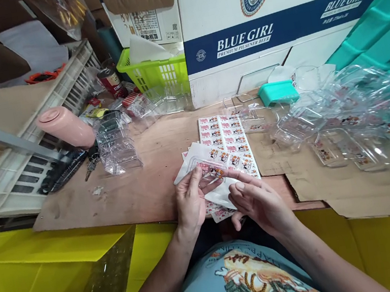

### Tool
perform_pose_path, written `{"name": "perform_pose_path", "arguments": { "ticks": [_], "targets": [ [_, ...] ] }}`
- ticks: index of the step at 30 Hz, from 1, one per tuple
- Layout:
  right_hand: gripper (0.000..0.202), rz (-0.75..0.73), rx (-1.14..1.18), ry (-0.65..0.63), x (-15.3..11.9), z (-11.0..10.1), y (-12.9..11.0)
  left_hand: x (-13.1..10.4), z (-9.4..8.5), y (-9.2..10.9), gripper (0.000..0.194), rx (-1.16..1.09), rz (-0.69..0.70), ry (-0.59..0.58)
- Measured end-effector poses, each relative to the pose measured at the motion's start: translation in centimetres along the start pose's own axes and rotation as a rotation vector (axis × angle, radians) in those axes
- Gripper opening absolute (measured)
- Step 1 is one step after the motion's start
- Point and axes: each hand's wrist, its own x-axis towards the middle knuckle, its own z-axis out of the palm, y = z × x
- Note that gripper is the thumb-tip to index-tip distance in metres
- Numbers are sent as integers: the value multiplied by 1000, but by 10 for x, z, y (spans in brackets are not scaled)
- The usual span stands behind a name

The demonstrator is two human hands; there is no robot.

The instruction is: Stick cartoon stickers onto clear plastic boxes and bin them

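Note:
My left hand (189,197) grips a small clear plastic case (205,164) between thumb and fingers, together with a curled sticker sheet (185,170) beneath it. A sticker with pink print and a cartoon figure shows on the case. My right hand (254,196) is at the case's right end, its index finger stretched out to the edge and the thumb bent in; whether it pinches anything I cannot make out. Behind both hands, flat sticker sheets (221,129) with rows of the same design lie on the wooden table (158,147).
Many clear cases (344,101) are heaped on cardboard at the right, near a teal box (278,92). Clear cases (114,144), keys (92,162) and a pink bottle (65,128) lie left. Behind are a green basket (156,70) and a white carton (233,15).

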Motion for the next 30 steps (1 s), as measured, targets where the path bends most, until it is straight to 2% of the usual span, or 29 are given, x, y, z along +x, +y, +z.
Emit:
{"name": "perform_pose_path", "arguments": {
  "ticks": [3,6,10,12,14,16,19,21,23,25,27,28,30],
  "targets": [
    [47,-69,-152,55,0,1,3,-1,1,-4,18,29,71,13],
    [48,-219,-546,138,-1,-1,9,-4,5,-7,16,49,114,19],
    [65,-688,-1356,321,-2,-9,14,-4,11,-7,18,72,148,45],
    [73,-901,-1606,336,1,-13,15,-3,13,-5,19,85,155,34],
    [75,-992,-1731,262,4,-16,15,-4,15,-3,19,82,138,4],
    [73,-969,-1730,200,6,-17,12,-6,17,-1,18,62,127,-9],
    [66,-847,-1463,175,6,-20,-1,-10,23,1,17,75,77,-58],
    [68,-812,-1270,138,8,-25,-19,-10,24,4,22,173,29,-173],
    [68,-885,-1240,192,11,-37,-49,-3,18,8,34,370,59,-271],
    [63,-1045,-1356,458,14,-59,-94,14,1,15,53,684,216,-233],
    [63,-1139,-1518,844,14,-90,-147,38,-23,22,72,1085,441,-55],
    [65,-1102,-1625,962,13,-106,-172,51,-34,26,75,1281,532,19],
    [65,-905,-1864,1071,12,-132,-212,72,-52,31,64,1557,609,28]
  ]
}}
